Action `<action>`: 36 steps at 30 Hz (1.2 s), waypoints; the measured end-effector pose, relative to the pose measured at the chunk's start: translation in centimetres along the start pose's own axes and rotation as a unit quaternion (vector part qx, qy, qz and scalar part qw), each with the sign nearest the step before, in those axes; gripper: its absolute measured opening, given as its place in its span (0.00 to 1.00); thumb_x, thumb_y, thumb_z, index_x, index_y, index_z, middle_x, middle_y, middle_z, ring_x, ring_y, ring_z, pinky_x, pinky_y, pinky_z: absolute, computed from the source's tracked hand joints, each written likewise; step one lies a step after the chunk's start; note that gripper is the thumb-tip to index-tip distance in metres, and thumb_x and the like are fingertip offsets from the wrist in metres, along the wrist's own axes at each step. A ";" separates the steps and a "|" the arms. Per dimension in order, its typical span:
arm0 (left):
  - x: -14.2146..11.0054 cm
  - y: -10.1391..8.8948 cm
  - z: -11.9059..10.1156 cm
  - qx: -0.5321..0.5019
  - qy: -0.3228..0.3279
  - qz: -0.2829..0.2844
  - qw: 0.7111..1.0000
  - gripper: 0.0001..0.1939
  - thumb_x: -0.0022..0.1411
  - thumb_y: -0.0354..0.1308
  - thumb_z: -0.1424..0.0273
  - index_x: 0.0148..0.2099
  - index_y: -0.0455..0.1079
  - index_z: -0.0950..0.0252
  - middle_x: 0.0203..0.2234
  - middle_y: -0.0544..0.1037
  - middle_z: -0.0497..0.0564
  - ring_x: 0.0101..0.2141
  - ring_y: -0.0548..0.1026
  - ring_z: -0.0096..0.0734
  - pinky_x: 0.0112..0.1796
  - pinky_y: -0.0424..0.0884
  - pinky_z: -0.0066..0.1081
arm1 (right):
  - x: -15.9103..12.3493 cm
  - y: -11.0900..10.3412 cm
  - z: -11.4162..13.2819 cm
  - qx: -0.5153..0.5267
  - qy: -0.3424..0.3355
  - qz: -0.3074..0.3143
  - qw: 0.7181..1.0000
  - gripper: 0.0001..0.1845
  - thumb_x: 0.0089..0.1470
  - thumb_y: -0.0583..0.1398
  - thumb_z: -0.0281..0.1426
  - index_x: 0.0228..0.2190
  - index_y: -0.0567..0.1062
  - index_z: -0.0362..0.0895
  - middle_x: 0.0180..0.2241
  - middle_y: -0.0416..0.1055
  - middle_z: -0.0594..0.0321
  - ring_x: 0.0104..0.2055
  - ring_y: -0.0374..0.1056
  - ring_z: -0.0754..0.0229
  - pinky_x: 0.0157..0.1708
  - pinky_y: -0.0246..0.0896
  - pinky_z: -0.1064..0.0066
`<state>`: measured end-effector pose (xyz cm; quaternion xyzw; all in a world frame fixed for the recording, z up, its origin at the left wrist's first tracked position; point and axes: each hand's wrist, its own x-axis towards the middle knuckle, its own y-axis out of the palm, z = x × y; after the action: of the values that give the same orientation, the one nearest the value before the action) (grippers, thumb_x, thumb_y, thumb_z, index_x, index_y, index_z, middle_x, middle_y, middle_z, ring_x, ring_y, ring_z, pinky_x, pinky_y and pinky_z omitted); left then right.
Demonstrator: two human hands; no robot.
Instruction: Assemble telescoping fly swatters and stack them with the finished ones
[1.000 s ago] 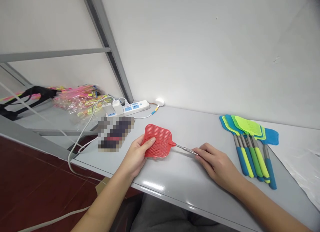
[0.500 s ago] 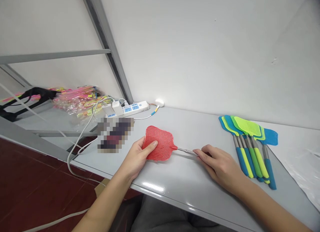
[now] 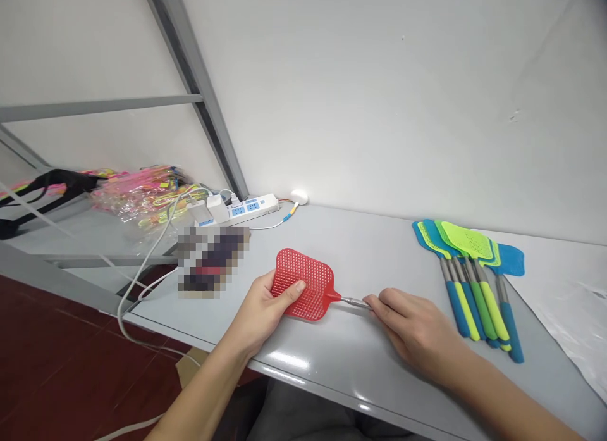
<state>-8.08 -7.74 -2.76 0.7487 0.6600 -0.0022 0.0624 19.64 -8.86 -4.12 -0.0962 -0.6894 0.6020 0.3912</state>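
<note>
A red fly swatter (image 3: pixel 310 273) with a perforated plastic head and a thin metal shaft is held over the grey table (image 3: pixel 370 245). My left hand (image 3: pixel 268 308) grips the head at its left side, thumb lying across the mesh. Around the metal shaft, my right hand (image 3: pixel 408 324) is closed, and the handle end is hidden by it. To the right lies a fanned pile of blue, yellow-green and green fly swatters (image 3: pixel 474 245), with their handles pointing towards me. Neither hand touches that pile.
A white power strip (image 3: pixel 251 207) with plugs and cables stands at the back left, near a blurred-out item (image 3: pixel 213 260). Further left, a metal frame (image 3: pixel 203 105) rises beside a shelf of colourful plastic-wrapped items (image 3: pixel 147 188). White sheeting (image 3: pixel 569 289) covers the right side.
The red swatter's head has come slightly lower and nearer to me. My right hand has shifted a little left along the shaft, with less metal showing between hand and head.
</note>
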 end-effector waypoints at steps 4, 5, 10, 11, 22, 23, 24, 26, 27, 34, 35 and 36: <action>-0.1 0.2 -0.1 0.017 -0.007 -0.002 1.000 0.16 0.60 0.62 0.62 0.47 0.73 0.66 0.39 0.81 0.54 0.38 0.79 0.37 0.40 0.74 0.31 | 0.3 -0.2 0.5 0.010 0.011 0.000 1.000 0.13 0.60 0.50 0.20 0.42 0.71 0.40 0.28 0.61 0.62 0.27 0.55 0.61 0.25 0.45 0.67; -0.1 0.2 -0.1 0.021 -0.007 -0.001 1.000 0.15 0.60 0.62 0.62 0.46 0.73 0.65 0.38 0.81 0.54 0.38 0.79 0.36 0.40 0.74 0.31 | 0.4 -0.2 0.5 0.012 0.014 -0.001 1.000 0.13 0.61 0.49 0.21 0.42 0.71 0.40 0.28 0.61 0.63 0.27 0.55 0.61 0.25 0.45 0.67; 0.2 0.1 -0.4 0.030 -0.012 0.014 0.999 0.14 0.60 0.62 0.62 0.44 0.74 0.66 0.39 0.81 0.54 0.38 0.78 0.37 0.40 0.74 0.33 | 0.8 -0.5 0.7 0.031 0.047 0.029 0.998 0.13 0.64 0.48 0.26 0.41 0.72 0.42 0.28 0.63 0.62 0.26 0.58 0.61 0.24 0.47 0.68; 0.3 0.0 -0.5 0.023 -0.017 0.021 0.999 0.14 0.60 0.63 0.62 0.44 0.74 0.66 0.39 0.81 0.55 0.38 0.78 0.38 0.40 0.74 0.33 | 0.9 -0.6 0.8 0.043 0.060 0.039 0.996 0.13 0.65 0.48 0.27 0.41 0.72 0.43 0.29 0.63 0.62 0.26 0.59 0.62 0.24 0.49 0.68; 0.3 4.7 0.7 -0.252 0.104 -0.117 0.955 0.20 0.62 0.57 0.53 0.48 0.71 0.60 0.47 0.76 0.53 0.44 0.75 0.34 0.43 0.70 0.33 | 1.3 -0.2 1.2 0.251 0.210 -0.036 0.944 0.10 0.63 0.52 0.33 0.40 0.73 0.45 0.32 0.71 0.60 0.31 0.67 0.60 0.32 0.61 0.69; 0.0 5.7 0.9 -0.225 0.083 -0.104 0.965 0.19 0.61 0.59 0.54 0.47 0.72 0.62 0.47 0.77 0.54 0.44 0.75 0.35 0.42 0.70 0.33 | 1.3 -0.2 1.4 0.260 0.213 -0.039 0.941 0.10 0.63 0.53 0.33 0.40 0.73 0.45 0.32 0.72 0.59 0.31 0.67 0.60 0.32 0.61 0.68; -0.2 6.5 0.9 -0.198 0.059 -0.093 0.974 0.19 0.60 0.60 0.55 0.46 0.73 0.63 0.46 0.77 0.55 0.44 0.74 0.37 0.42 0.69 0.32 | 1.4 -0.2 1.6 0.270 0.219 -0.041 0.937 0.10 0.63 0.53 0.34 0.39 0.73 0.45 0.33 0.73 0.59 0.32 0.67 0.59 0.32 0.61 0.68; -0.4 7.9 0.7 -0.155 0.029 -0.086 0.984 0.18 0.61 0.60 0.56 0.45 0.74 0.64 0.45 0.78 0.56 0.46 0.74 0.39 0.42 0.69 0.32 | 1.4 -0.4 2.0 0.300 0.237 -0.036 0.923 0.10 0.62 0.54 0.35 0.38 0.73 0.45 0.32 0.73 0.60 0.30 0.67 0.60 0.31 0.60 0.68; -0.3 8.4 0.5 -0.145 0.024 -0.088 0.985 0.18 0.62 0.59 0.56 0.45 0.75 0.64 0.45 0.78 0.56 0.47 0.73 0.39 0.42 0.69 0.32 | 1.4 -0.5 2.2 0.323 0.249 -0.030 0.913 0.10 0.62 0.54 0.36 0.37 0.73 0.45 0.29 0.73 0.61 0.28 0.66 0.61 0.30 0.59 0.69; 0.1 10.2 0.4 -0.148 0.005 -0.049 0.988 0.19 0.64 0.56 0.56 0.45 0.75 0.66 0.43 0.78 0.58 0.45 0.74 0.40 0.43 0.68 0.35 | 1.5 -0.2 3.2 0.632 0.333 0.055 0.698 0.17 0.62 0.53 0.46 0.33 0.67 0.45 0.13 0.58 0.76 0.11 0.50 0.70 0.13 0.47 0.77; 0.0 10.4 0.5 -0.150 -0.003 -0.037 0.988 0.19 0.63 0.56 0.56 0.44 0.76 0.67 0.41 0.79 0.58 0.44 0.75 0.41 0.44 0.68 0.35 | 1.5 -0.2 3.3 0.662 0.331 0.056 0.670 0.18 0.62 0.52 0.47 0.34 0.67 0.45 0.12 0.58 0.76 0.09 0.49 0.70 0.11 0.46 0.78; -0.1 10.6 0.6 -0.154 -0.011 -0.025 0.988 0.18 0.63 0.57 0.56 0.42 0.76 0.67 0.39 0.79 0.58 0.45 0.74 0.41 0.45 0.68 0.36 | 1.6 -0.1 3.3 0.684 0.329 0.051 0.649 0.19 0.62 0.51 0.47 0.33 0.68 0.44 0.11 0.59 0.76 0.09 0.50 0.70 0.11 0.45 0.78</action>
<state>2.46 -9.15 -2.43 0.7137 0.6699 0.0895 0.1840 16.45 -10.42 -3.28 -0.0281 0.0981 0.8509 0.5154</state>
